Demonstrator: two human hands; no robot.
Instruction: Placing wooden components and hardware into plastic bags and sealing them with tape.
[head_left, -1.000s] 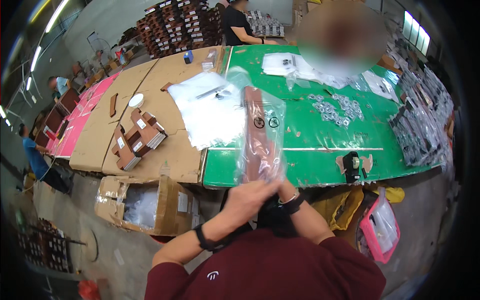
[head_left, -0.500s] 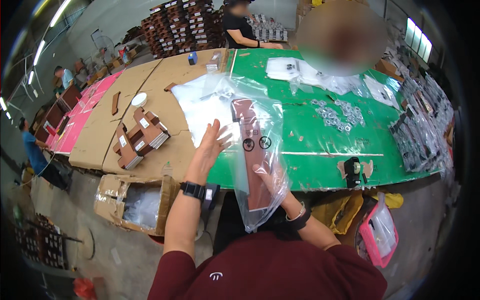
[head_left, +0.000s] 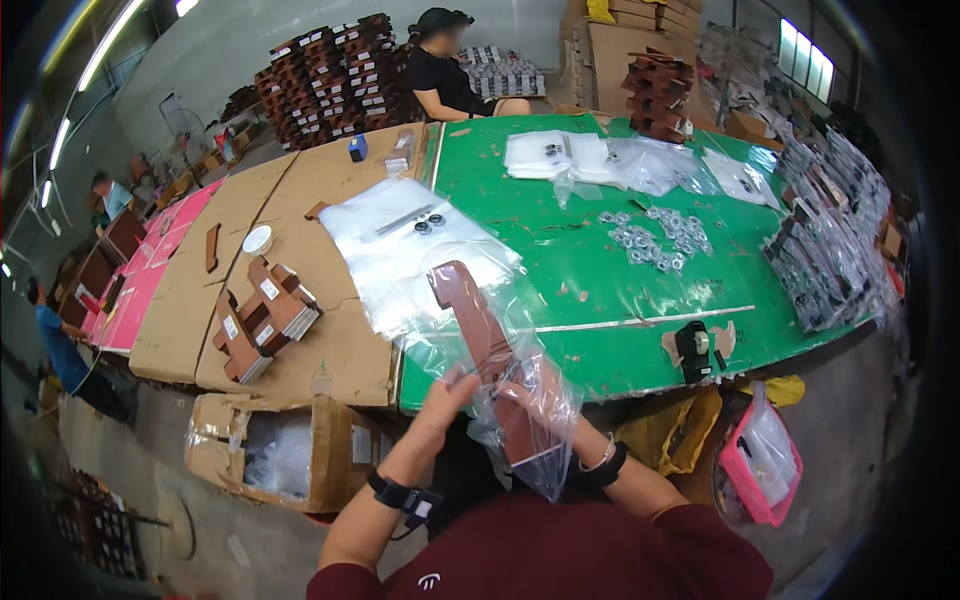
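Note:
A long brown board [head_left: 478, 325] with a notch near its far end lies inside a clear plastic bag [head_left: 560, 440], tilted toward me over the table's front edge. My left hand [head_left: 448, 400] grips the bag at the board's left side, its fingers closed. On the other side my right hand [head_left: 540, 395] is wrapped round the bagged board, partly covered by wrinkled plastic. Just beyond the board is a stack of flat clear bags [head_left: 400, 250] with dark round marks. Stacked brown notched pieces [head_left: 265, 315] with white labels sit to the left on cardboard.
Small bagged parts [head_left: 655, 240] lie on the green tabletop [head_left: 600, 350], with a black tape dispenser [head_left: 693, 350] near its front edge. Wrapped bundles [head_left: 825, 250] crowd the right end. Below stand a cardboard box [head_left: 330, 450] and a pink basket [head_left: 735, 465]. Another person [head_left: 440, 75] sits opposite.
My left hand has come down from the open bag's left side and closed on the plastic. The bag is now gathered round the board, and its far end has dropped toward the table.

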